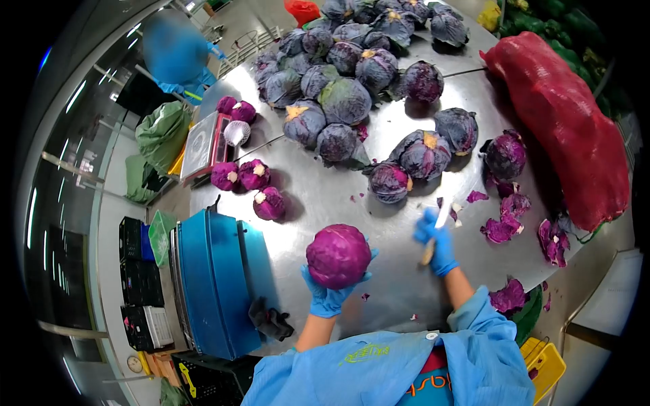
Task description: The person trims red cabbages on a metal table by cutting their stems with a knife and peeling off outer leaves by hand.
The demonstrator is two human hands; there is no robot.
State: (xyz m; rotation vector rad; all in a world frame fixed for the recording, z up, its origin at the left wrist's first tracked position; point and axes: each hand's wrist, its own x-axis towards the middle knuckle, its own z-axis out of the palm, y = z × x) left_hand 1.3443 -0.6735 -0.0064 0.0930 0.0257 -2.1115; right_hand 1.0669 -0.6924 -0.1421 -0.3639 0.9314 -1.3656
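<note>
A smooth, bright purple red cabbage rests in my left hand, whose blue-gloved fingers cup it from below and the side. To the right, my right hand, also gloved in blue, is closed around a knife. The pale blade points up and away from me; part of the handle shows below the fingers. Just beyond the hands lie untrimmed red cabbages with dark outer leaves. Loose purple leaves are scattered right of the knife.
Many dark cabbages are heaped at the table's far side. Trimmed cabbages sit at left near a scale. A red mesh sack lies along the right edge. Blue bins stand at left. Another person is at far left.
</note>
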